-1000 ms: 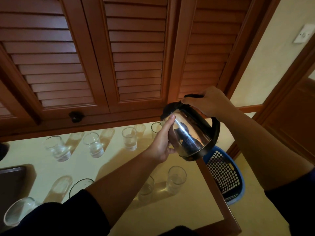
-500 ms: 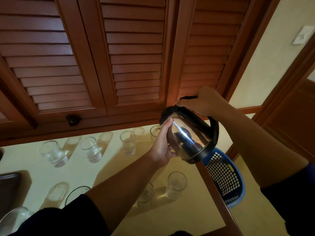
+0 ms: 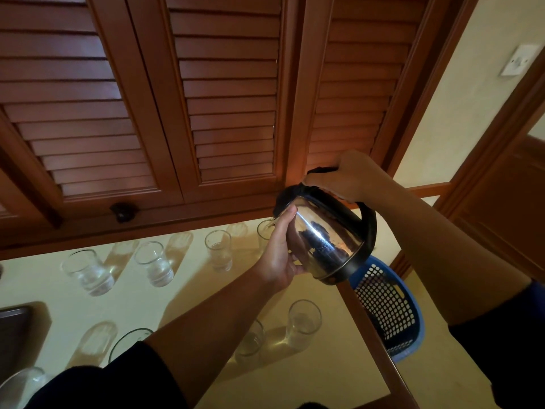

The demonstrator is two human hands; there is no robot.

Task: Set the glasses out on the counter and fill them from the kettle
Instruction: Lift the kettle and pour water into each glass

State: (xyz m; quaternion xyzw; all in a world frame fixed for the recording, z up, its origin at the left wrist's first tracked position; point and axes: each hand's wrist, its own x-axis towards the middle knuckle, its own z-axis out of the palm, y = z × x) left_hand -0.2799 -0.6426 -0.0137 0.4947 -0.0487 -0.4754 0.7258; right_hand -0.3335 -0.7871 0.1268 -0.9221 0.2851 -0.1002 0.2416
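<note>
A shiny steel kettle (image 3: 327,240) with a black lid and handle is tilted to the left above the cream counter (image 3: 309,382). My right hand (image 3: 345,178) grips its handle from above. My left hand (image 3: 280,252) presses flat against the kettle's side. The spout hangs over a glass (image 3: 264,231) in the back row, partly hidden by my left hand. Clear glasses with water stand further left in that row: one (image 3: 218,250), another (image 3: 154,264) and a wider one (image 3: 87,271). Two more glasses (image 3: 303,323) (image 3: 250,339) stand nearer me.
Louvred wooden cupboard doors (image 3: 230,98) hang close above the counter's back. A blue perforated basket (image 3: 389,308) sits on the floor past the counter's right edge. A dark tray (image 3: 11,335) lies at the left, a glass bowl rim (image 3: 129,338) and another glass (image 3: 20,385) near my left sleeve.
The kettle and both hands stay over the same back-row glass, tipped slightly further. The view has shifted a little, nothing else on the counter has moved.
</note>
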